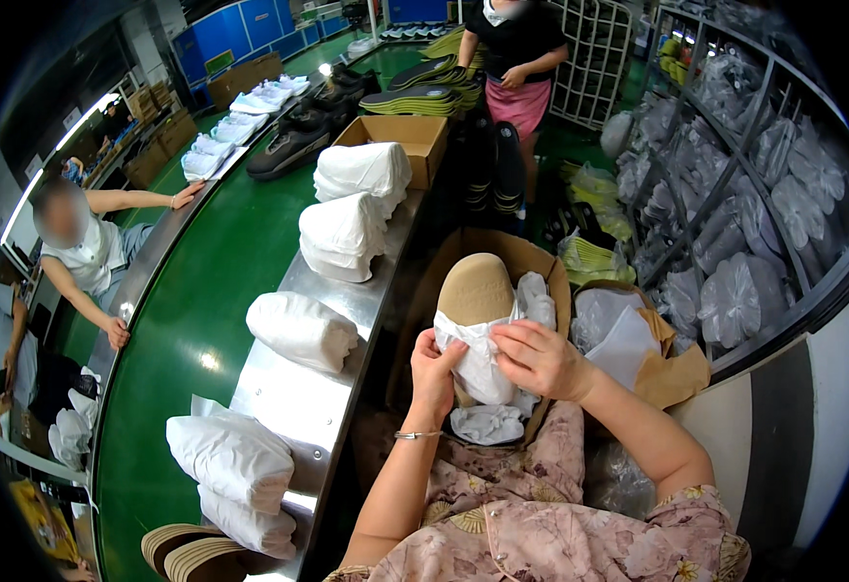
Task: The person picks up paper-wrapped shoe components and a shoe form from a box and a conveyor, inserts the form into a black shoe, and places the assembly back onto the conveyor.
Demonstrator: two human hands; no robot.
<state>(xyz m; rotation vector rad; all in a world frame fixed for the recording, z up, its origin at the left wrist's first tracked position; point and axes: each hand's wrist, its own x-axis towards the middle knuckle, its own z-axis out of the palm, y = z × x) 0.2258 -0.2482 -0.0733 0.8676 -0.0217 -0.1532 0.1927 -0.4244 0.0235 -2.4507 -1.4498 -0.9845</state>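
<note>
Over an open cardboard box, a tan shoe sole or insole [476, 288] stands with its rounded end up, its lower part covered by crumpled white tissue paper [487, 364]. My left hand [432, 373] grips the paper's left side, thumb in front. From the right, my right hand [541, 361] pinches the paper's upper edge between thumb and fingers. Whether either hand also bears on the sole beneath is hidden. Below them, a crumpled white wad [487, 424] lies at the near end of the cardboard box [552, 272], with more white paper [535, 299] beside the sole.
White paper-wrapped bundles [303, 332] line the metal ledge [298, 407] beside a green conveyor belt [167, 339]. A brown carton [415, 141] and dark shoes [293, 145] stand farther up. A rack of plastic bags [739, 291] rises at right. People stand across the belt and ahead.
</note>
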